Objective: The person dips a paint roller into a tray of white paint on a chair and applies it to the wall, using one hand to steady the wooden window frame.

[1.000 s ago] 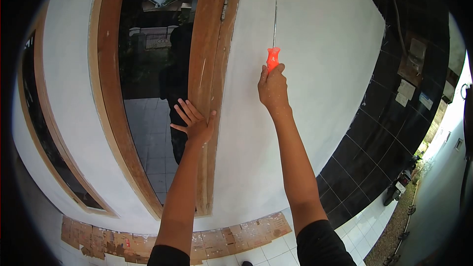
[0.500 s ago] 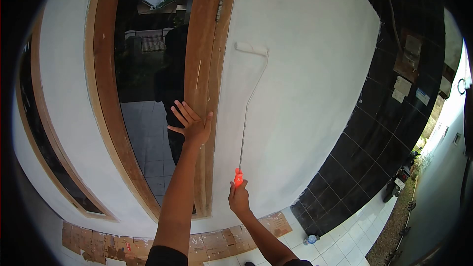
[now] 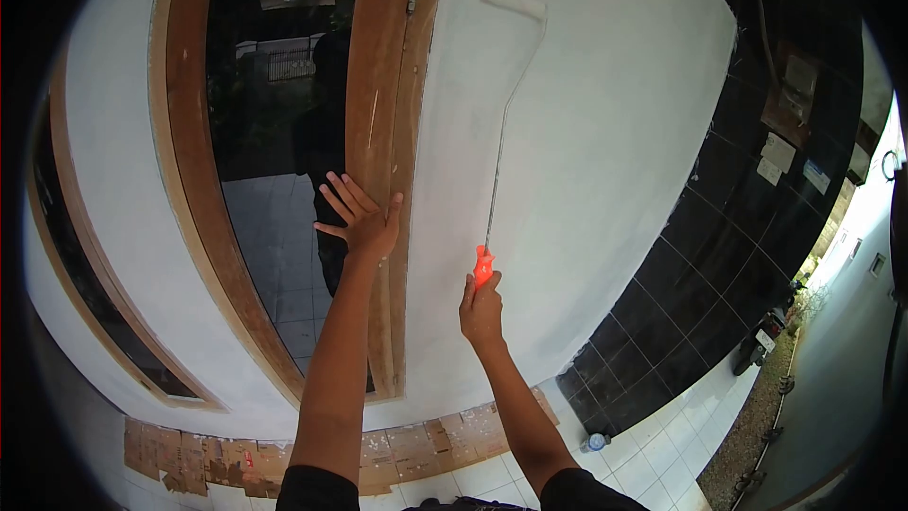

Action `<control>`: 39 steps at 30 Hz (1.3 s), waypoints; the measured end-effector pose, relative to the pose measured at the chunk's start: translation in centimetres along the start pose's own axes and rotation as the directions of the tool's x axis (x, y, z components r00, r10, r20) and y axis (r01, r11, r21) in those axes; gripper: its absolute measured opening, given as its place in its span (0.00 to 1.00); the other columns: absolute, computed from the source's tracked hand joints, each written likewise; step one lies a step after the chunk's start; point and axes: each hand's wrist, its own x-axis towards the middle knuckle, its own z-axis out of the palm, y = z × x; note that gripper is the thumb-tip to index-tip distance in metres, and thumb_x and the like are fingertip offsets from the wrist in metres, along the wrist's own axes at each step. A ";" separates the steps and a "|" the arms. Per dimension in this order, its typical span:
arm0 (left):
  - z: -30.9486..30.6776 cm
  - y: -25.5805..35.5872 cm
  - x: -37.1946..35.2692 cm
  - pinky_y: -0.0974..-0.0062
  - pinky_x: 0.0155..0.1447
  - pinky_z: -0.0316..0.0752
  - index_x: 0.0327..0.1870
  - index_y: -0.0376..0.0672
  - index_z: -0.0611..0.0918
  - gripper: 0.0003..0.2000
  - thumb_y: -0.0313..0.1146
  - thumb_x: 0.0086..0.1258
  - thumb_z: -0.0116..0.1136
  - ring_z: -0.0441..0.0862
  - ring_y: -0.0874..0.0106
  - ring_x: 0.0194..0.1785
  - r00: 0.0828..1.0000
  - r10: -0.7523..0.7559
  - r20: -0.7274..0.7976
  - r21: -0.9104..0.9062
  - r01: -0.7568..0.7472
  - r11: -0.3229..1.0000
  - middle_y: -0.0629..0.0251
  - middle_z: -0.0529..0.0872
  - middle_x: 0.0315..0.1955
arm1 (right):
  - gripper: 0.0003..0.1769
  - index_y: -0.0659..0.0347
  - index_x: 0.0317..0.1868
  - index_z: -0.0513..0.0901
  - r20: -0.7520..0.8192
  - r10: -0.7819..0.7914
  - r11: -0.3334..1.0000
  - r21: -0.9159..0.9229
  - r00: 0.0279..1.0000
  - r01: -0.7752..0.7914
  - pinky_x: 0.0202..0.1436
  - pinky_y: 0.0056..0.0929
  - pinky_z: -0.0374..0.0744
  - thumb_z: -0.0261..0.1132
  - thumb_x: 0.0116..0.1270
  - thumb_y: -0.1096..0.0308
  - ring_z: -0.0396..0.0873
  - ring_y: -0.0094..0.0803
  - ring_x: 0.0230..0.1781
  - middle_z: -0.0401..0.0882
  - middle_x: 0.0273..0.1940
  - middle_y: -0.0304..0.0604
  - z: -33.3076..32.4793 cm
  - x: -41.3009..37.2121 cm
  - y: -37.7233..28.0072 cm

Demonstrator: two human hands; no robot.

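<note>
Paint roller (image 3: 500, 147) against the white wall (image 3: 586, 151), to the right of the wooden door frame (image 3: 378, 114). The pale sleeve (image 3: 513, 5) lies high on the wall and slightly tilted; from its right end a thin bent rod runs down to the orange handle (image 3: 484, 267). The right hand (image 3: 482, 314) encloses the lower part of this handle, fingers wrapped firmly about it. The left hand (image 3: 364, 222) holds nothing: its palm is laid on the frame, digits fanned, with some fingertips reaching over the edge of the dark glass pane (image 3: 270, 114); whether they touch the glass cannot be told.

Containers: a small bluish container (image 3: 594, 442) stands on the white floor tiles (image 3: 482, 475), just beside the lower corner of the black tiled wall (image 3: 719, 208) and well apart from both hands. It is too small in view for its contents to be made out. Higher on the black tiles is a box (image 3: 799, 76), its interior hidden, with papers (image 3: 778, 151) below it. Spotted cardboard (image 3: 416, 454) covers the floor along the wall's foot. A parked motorbike (image 3: 757, 345) appears at far right.
</note>
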 end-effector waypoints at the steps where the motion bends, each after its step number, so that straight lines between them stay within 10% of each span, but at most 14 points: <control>1: 0.0 0.0 0.1 0.20 0.64 0.17 0.74 0.28 0.27 0.54 0.72 0.72 0.29 0.04 0.53 0.75 1.000 0.005 -0.004 0.004 -0.005 1.000 0.49 0.12 0.74 | 0.16 0.69 0.47 0.59 0.005 0.014 1.000 0.013 1.000 -0.014 0.26 0.51 0.75 0.51 0.79 0.63 0.79 0.63 0.23 0.77 0.22 0.62 1.6 -2.9 2.1; 5: 0.3 -0.1 0.3 0.20 0.64 0.17 0.74 0.28 0.27 0.53 0.71 0.72 0.29 0.04 0.53 0.75 1.000 0.005 -0.007 0.005 -0.005 1.000 0.49 0.13 0.74 | 0.16 0.70 0.48 0.59 0.031 0.066 0.998 0.021 0.997 -0.067 0.26 0.52 0.74 0.53 0.78 0.64 0.79 0.64 0.24 0.78 0.23 0.63 4.7 -8.7 5.1; 16: 0.2 0.1 0.1 0.20 0.65 0.18 0.74 0.27 0.27 0.54 0.72 0.72 0.30 0.05 0.52 0.76 1.000 0.002 -0.028 0.009 -0.002 1.000 0.49 0.13 0.74 | 0.16 0.68 0.44 0.58 -0.112 -0.127 0.992 -0.034 0.986 0.124 0.24 0.44 0.76 0.48 0.80 0.61 0.77 0.52 0.19 0.74 0.20 0.55 -8.1 11.1 -7.6; 28: 0.0 0.6 0.0 0.20 0.65 0.19 0.72 0.26 0.25 0.55 0.72 0.72 0.29 0.04 0.51 0.75 1.000 -0.029 -0.004 0.065 0.029 0.997 0.46 0.11 0.73 | 0.18 0.70 0.51 0.58 0.107 0.155 0.988 -0.004 0.982 -0.155 0.33 0.58 0.77 0.52 0.78 0.62 0.80 0.68 0.29 0.79 0.27 0.67 1.4 -8.9 10.7; 39: 0.2 1.0 0.1 0.23 0.68 0.20 0.72 0.27 0.23 0.54 0.71 0.73 0.31 0.03 0.53 0.75 0.996 -0.084 -0.025 0.098 0.086 0.991 0.50 0.09 0.73 | 0.15 0.69 0.46 0.58 -0.011 -0.018 1.000 -0.007 1.000 0.018 0.29 0.49 0.79 0.48 0.80 0.63 0.80 0.60 0.25 0.77 0.24 0.61 -10.3 11.7 -2.0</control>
